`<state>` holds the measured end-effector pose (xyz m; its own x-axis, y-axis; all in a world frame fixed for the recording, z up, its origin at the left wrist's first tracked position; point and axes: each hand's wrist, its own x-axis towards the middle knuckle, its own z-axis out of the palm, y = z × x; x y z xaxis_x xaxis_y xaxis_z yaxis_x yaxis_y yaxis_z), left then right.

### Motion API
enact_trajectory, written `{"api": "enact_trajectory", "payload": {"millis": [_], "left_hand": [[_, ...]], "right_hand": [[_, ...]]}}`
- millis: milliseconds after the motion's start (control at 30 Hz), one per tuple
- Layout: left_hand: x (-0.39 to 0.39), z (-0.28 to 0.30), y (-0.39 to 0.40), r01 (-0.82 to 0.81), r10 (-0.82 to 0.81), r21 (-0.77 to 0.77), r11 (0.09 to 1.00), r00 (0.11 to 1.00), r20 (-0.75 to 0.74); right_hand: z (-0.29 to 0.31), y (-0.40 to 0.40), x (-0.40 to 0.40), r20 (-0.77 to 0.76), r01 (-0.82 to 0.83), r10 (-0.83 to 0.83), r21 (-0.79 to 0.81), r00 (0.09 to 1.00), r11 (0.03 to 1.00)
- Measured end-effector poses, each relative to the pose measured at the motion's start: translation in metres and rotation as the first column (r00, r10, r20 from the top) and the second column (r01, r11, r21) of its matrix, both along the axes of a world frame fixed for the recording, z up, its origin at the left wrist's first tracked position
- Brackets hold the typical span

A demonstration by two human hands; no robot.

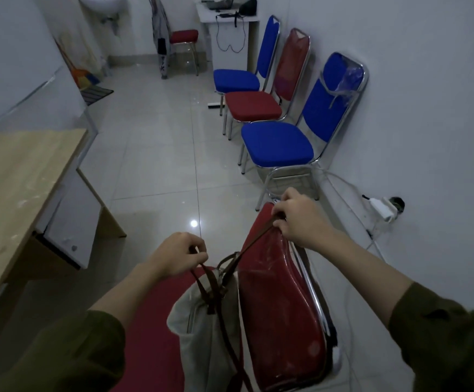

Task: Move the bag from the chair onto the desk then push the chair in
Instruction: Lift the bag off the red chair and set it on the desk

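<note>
beside the wooden desk (18, 176), each hand (177, 257) (296, 219) is clamped on a bag (204, 323) strap over the red chair (281, 315).

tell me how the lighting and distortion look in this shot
Head view: dim and bluish overall; a small glare spot on the floor tiles; wide-angle bending curves the desk edge and the walls; both hands' grip on the bag straps stays reasonably sharp.
</note>
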<state>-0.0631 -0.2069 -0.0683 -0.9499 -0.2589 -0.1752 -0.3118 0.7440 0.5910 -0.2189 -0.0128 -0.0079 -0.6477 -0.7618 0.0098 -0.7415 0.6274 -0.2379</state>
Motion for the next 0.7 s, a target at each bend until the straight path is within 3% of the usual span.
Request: {"api": "enact_trajectory", "payload": {"millis": [333,400,467,533,600,700], "left_hand": [[0.031,-0.020,-0.026,-0.054,0.049,-0.110,0.992,0.997,-0.053],[0.046,-0.026,-0.032,-0.094,0.091,-0.062,0.994,0.994,-0.062],[0.057,-0.030,-0.031,-0.163,0.170,0.093,0.982,0.983,-0.073],[0.061,-0.032,-0.025,-0.215,0.239,0.247,0.945,0.968,-0.072],[0.061,-0.032,-0.018,-0.214,0.262,0.358,0.909,0.961,-0.088],[0.061,-0.029,-0.005,-0.146,0.218,0.484,0.863,0.971,-0.096]], "right_hand": [[-0.016,-0.051,0.013,-0.264,-0.144,0.182,0.155,0.947,0.977],[-0.025,-0.062,0.035,-0.129,-0.228,0.264,0.238,0.956,0.944],[-0.037,-0.068,0.057,0.219,-0.318,0.276,0.191,0.936,0.929],[-0.047,-0.070,0.078,0.544,-0.325,0.229,0.086,0.807,0.942],[-0.059,-0.070,0.093,0.634,-0.310,0.218,0.036,0.742,0.950],[-0.072,-0.063,0.102,0.588,-0.249,0.216,-0.026,0.780,0.968]]}}
